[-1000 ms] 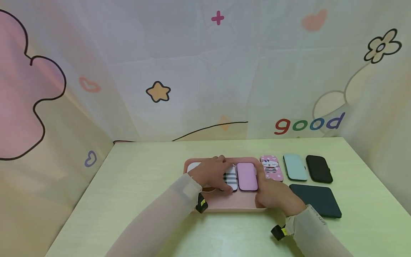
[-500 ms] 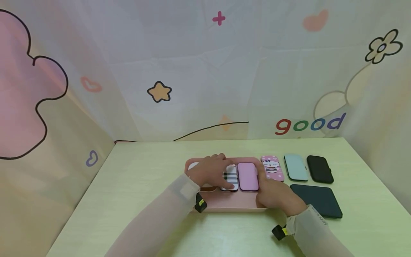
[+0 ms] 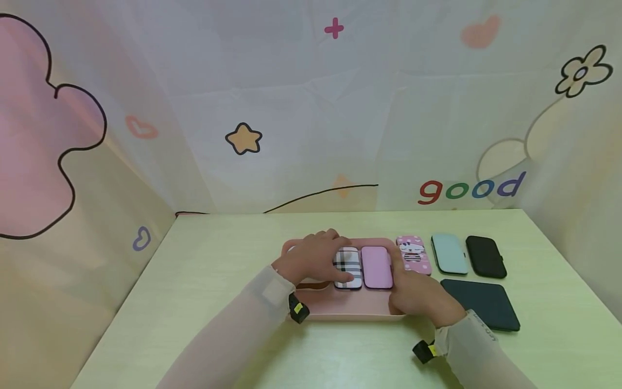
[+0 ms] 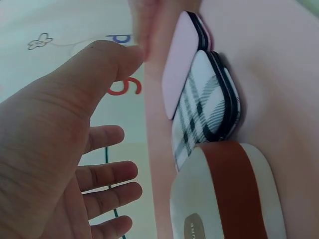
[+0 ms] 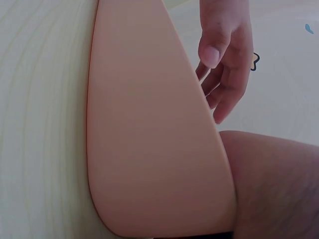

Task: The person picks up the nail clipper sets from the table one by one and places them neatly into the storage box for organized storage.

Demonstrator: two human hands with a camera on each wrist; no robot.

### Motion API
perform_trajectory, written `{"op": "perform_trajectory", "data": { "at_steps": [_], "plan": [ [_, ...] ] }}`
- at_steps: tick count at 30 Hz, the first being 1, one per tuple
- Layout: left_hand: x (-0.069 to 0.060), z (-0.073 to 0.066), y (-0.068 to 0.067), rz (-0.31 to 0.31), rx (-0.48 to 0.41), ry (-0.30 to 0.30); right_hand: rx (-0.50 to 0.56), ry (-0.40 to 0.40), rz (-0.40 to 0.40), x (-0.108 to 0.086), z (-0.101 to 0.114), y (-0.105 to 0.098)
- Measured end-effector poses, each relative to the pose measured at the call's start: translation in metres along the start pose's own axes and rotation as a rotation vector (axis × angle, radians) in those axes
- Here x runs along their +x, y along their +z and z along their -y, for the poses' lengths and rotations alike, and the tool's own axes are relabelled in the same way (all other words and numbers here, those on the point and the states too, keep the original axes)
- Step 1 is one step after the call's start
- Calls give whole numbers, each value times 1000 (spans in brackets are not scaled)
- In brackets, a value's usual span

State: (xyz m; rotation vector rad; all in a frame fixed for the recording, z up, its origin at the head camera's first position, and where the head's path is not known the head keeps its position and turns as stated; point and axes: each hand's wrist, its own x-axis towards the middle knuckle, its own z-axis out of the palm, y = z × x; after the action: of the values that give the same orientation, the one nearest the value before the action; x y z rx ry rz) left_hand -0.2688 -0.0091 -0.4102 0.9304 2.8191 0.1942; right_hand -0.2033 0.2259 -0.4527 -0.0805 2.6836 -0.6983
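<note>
My left hand (image 3: 313, 256) hovers over the left half of a pink tray (image 3: 350, 308), fingers spread and thumb out. In the left wrist view a gap shows between this hand and a black-edged plaid case (image 4: 204, 104). Right of the plaid case lies a flat lilac-pink case (image 3: 377, 267), side by side in the tray. A white case with a brown band (image 4: 232, 189) lies to the left, mostly covered by the hand in the head view. My right hand (image 3: 418, 294) holds the tray's right side, index finger along the rim; its other fingertips are hidden.
Right of the tray lie a pink cartoon-cat case (image 3: 414, 255), a mint case (image 3: 449, 254) and a black case (image 3: 486, 256). Nearer sits a larger dark flat case (image 3: 483, 304), close to my right wrist. A printed cloth (image 3: 291, 108) hangs behind the table (image 3: 218, 243).
My left hand has drawn slightly left off the plaid case, which shows more fully now. The right hand has stayed at the tray's side. The head view has shifted a little.
</note>
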Motion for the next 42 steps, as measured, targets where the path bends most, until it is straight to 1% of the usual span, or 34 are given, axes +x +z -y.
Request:
{"op": "perform_trajectory", "data": {
  "at_steps": [3, 6, 9, 11, 14, 16, 20, 22, 27, 29, 32, 34, 38, 42],
  "plan": [
    [-5, 0, -2, -28, -22, 11, -5, -1, -1, 1, -1, -1],
    [-11, 0, -2, -65, -39, 40, -5, -7, -4, 2, -1, -2],
    [-17, 2, -2, -108, -28, 50, -2, -5, 0, 2, 0, -3],
    [-22, 2, -5, -130, -15, 34, -1, 1, 7, 2, 0, -3],
    [-29, 2, -9, -152, -25, 8, 2, 9, 15, 2, 0, -4],
    [-34, 2, -13, -169, -77, 11, 3, 6, 7, 3, 0, -4],
    [-47, 4, -18, -230, -201, 52, -8, -9, -16, 6, -2, -4],
    [-53, 4, -21, -274, -231, 71, -14, -12, -19, 7, -2, -4],
    [-67, 5, -24, -364, -272, 76, -17, -10, -14, 7, -3, -4],
    [-73, 4, -26, -396, -316, 69, -25, -12, -17, 7, -3, -4],
    [-82, 3, -30, -453, -387, 83, -26, -10, -16, 7, -3, -5],
    [-88, 2, -34, -488, -421, 105, -21, -4, -14, 7, -3, -5],
    [-102, 1, -42, -539, -464, 183, -19, -4, -9, 7, -3, -5],
    [-115, 0, -49, -587, -477, 272, -37, -25, -19, 8, -3, -3]
  ]
}}
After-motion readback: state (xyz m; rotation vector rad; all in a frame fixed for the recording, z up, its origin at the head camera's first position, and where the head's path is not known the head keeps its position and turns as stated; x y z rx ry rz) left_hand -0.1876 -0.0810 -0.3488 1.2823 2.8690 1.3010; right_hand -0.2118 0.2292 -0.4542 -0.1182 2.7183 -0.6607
